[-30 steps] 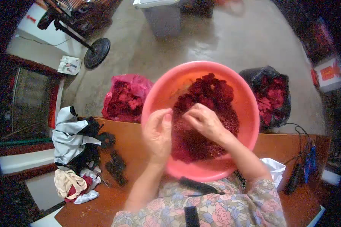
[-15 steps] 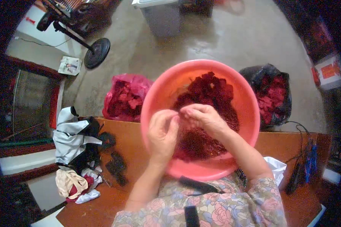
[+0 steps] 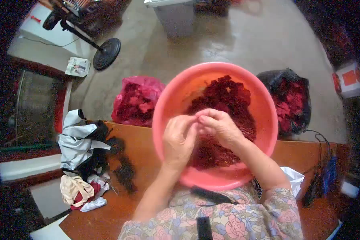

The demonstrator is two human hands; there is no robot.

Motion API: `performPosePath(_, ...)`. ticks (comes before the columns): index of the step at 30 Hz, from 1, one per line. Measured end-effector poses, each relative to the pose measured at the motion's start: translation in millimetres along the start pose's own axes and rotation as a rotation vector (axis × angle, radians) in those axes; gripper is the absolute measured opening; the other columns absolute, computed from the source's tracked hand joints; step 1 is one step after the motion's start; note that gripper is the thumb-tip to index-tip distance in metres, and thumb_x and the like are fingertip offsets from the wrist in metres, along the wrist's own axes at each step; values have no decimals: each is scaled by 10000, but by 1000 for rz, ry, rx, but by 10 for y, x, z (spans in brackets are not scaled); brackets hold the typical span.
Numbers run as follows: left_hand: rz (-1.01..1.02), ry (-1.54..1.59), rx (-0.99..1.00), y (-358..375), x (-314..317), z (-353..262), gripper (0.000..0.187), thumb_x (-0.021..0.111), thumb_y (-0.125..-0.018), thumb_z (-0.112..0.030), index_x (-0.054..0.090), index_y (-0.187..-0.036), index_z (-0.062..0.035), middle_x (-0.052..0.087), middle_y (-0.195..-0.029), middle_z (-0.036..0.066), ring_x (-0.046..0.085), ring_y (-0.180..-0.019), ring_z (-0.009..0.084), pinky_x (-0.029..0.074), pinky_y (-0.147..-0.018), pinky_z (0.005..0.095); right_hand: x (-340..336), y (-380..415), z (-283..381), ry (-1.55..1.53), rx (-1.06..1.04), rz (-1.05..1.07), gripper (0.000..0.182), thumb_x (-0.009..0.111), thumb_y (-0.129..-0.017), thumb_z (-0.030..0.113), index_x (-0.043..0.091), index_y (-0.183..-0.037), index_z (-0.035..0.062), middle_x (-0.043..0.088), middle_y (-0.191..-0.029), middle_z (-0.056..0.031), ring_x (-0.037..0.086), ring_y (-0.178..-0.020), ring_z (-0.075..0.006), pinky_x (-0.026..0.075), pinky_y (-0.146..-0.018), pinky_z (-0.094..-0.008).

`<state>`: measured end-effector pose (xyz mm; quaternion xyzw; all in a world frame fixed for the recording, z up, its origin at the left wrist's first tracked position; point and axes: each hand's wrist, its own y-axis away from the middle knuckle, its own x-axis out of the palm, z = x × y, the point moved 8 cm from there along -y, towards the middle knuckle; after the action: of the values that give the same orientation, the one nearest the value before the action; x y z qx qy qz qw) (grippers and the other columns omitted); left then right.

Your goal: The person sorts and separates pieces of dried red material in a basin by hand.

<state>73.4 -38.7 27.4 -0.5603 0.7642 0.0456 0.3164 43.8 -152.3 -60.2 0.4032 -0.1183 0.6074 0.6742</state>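
A pink basin (image 3: 270, 128) with an orange inside sits in front of my body. Dark red pieces (image 3: 230, 96) are heaped toward its far side, and finer dark red material (image 3: 212, 154) lies nearer me. Above the basin, my left hand (image 3: 179, 138) is closed in a pinch, thumb against fingers. My right hand (image 3: 221, 127) is pinched too, its fingertips meeting those of the left. Whatever is between the fingertips is too small and blurred to name.
A pink plastic bag (image 3: 138, 100) and a black plastic bag (image 3: 290, 100), both holding red pieces, flank the basin. Clothes (image 3: 78, 146) lie at left on the brown wooden surface (image 3: 140, 150). Farther off stand a fan base (image 3: 107, 54) and a grey bin (image 3: 175, 20).
My hands have come closer together, so the fingertips now touch. The whole view has shifted slightly, with the basin and bags appearing a little farther right.
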Motion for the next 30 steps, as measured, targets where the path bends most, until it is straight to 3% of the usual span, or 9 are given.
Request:
performPosePath(10, 8, -26, 18, -10, 1, -2, 131, 654, -778, -2, 654, -909, -9, 643, -863, 129, 625, -811, 262, 498, -730, 344, 38, 19, 137, 242, -157, 2, 220, 636, -866, 113, 570, -1065, 47, 609, -857, 4, 551, -731, -64, 460, -643, -209)
performPosePath(21, 38, -58, 81, 6, 19, -23, 135, 661, -766, -5, 658, -900, -17, 640, -858, 135, 624, -815, 284, 500, -743, 356, 86, 61, 240, 371, -230, 36, 230, 617, -872, 68, 549, -1090, 47, 611, -893, -2, 571, -784, -63, 462, -682, -198)
performPosePath(24, 35, -63, 73, 0, 4, -34, 126, 653, -778, 12, 656, -902, -8, 644, -851, 116, 627, -811, 236, 500, -743, 322, 113, 66, 248, 388, -226, 49, 222, 604, -883, 75, 550, -1097, 47, 616, -916, -7, 579, -827, -68, 468, -706, -204)
performPosePath(27, -10, 173, -114, 40, 11, 157, 121, 649, -795, 25, 657, -913, -4, 645, -847, 73, 615, -805, 163, 490, -730, 272, 68, 55, 311, 441, -250, -28, 213, 593, -883, 78, 561, -1090, 41, 625, -923, -30, 595, -851, -100, 479, -733, -233)
performPosePath(28, -31, 331, -190, 47, 3, 225, 109, 643, -819, 24, 663, -921, -12, 643, -877, 29, 590, -813, 101, 473, -714, 224, 22, 50, 358, 467, -263, -67, 210, 590, -880, 77, 566, -1085, 38, 628, -924, -40, 602, -856, -115, 483, -742, -246)
performPosePath(30, -92, 515, -371, 73, -30, 299, 112, 649, -836, 5, 670, -938, -34, 655, -877, 19, 591, -779, 79, 469, -702, 200, -111, 45, 517, 802, -462, -212, 213, 589, -864, 76, 578, -1073, 36, 631, -926, -73, 611, -861, -159, 487, -753, -277)
